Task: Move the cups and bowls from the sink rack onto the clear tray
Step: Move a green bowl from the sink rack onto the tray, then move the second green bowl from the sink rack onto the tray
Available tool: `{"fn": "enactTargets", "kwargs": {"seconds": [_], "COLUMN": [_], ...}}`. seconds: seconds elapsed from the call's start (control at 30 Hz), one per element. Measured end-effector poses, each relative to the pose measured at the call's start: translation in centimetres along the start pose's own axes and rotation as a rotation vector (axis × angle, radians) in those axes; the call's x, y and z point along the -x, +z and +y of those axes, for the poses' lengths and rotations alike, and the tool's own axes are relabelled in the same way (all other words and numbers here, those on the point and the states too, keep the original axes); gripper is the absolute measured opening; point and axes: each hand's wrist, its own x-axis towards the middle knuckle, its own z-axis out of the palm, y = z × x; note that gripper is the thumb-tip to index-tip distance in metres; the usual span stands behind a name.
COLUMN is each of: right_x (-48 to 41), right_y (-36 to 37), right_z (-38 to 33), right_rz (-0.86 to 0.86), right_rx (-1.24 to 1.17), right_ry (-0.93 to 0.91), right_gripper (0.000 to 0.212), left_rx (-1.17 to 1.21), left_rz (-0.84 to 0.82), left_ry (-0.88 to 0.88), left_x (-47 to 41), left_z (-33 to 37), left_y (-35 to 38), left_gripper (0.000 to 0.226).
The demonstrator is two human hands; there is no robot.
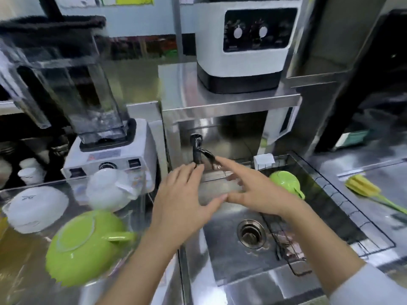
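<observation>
Hovering over the sink [229,256], both hands, left [182,201] and right [253,192], spread empty; green cup [284,180] at 2 o'clock in rack [343,208].

**Both hands spread, thumbs meeting**

The left hand [182,201] reaches forward from the near left, fingers [187,172] spread and extended, palm down, empty. The right hand [253,192] comes in from the near right, a pale sleeve [370,285] on its forearm, fingers splayed, holding nothing. The thumb tips touch.

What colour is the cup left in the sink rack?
Lime green. The cup lies upside down in the wire rack, seen best in the head view.
</observation>
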Motion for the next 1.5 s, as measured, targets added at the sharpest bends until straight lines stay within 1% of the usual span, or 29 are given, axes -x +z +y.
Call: {"fn": "enactTargets", "kwargs": {"seconds": [0.1,0.23,0.33,0.4,0.47,0.57,0.63,0.73,0.87,0.93,1.03,1.1,1.2,1.33,1.43,1.5], "right_x": [1.1,1.7,1.6,1.4,1.1,0.0,-0.9,-1.9,-2.9,-3.3,-3.6,-3.9,-4.4,-3.9,-2.7,-2.1], "right_y": [-2.6,-5.8,-7.6,-8.3,-8.8,-8.7,-7.9,-6.0,-4.0,-3.5,-3.0,-2.9,-3.2,-3.7,-3.9,-4.3], "right_z": [4.2,10.3,15.3,18.6,21.6,25.4,27.7,30.0,31.3,31.7,31.8,31.7,31.2,30.1,29.1,28.2], "right_rz": [0.052,0.122,0.147,0.149,0.17,0.257,0.27,0.149,0.017,-0.003,0.025,0.024,-0.016,-0.069,-0.034,0.007], "right_rx": [-0.041,-0.044,-0.059,-0.034,0.023,0.086,0.164,0.285,0.249,0.216,0.205,0.21,0.209,0.212,0.132,0.084], "right_ry": [0.078,0.16,0.227,0.252,0.271,0.324,0.349,0.357,0.379,0.403,0.433,0.456,0.504,0.541,0.546,0.512], "right_gripper": [0.079,0.076,0.077,0.076,0.075,0.072,0.075,0.084,0.096,0.103,0.109,0.111,0.114,0.106,0.104,0.105], "left_rx": [0.029,0.058,0.046,0.027,0.029,0.027,0.029,0.034,0.049,0.117,0.282,0.335,0.307,0.251,0.198,0.195], "left_rz": [-0.016,-0.076,-0.146,-0.205,-0.22,-0.247,-0.336,-0.462,-0.622,-0.664,-0.705,-0.694,-0.648,-0.617,-0.601,-0.565], "left_ry": [0.057,0.092,0.107,0.096,0.088,0.124,0.149,0.167,0.128,0.087,-0.023,-0.048,-0.008,-0.002,0.04,0.059], "left_x": [-2.7,-6.3,-9.1,-10.9,-12.4,-14.0,-14.6,-15.3,-16.1,-16.3,-16.3,-16.3,-15.8,-14.9,-14.3,-14.0], "left_z": [3.5,7.1,9.0,10.1,10.9,11.8,12.3,12.8,12.8,12.7,12.5,12.4,12.4,12.6,12.9,12.9], "left_y": [3.4,8.4,12.3,15.1,18.0,22.0,24.6,28.0,31.1,31.8,31.8,31.5,31.1,30.3,29.0,27.7], "left_gripper": [0.08,0.078,0.081,0.081,0.079,0.076,0.084,0.1,0.112,0.118,0.122,0.122,0.119,0.12,0.118,0.116]}}
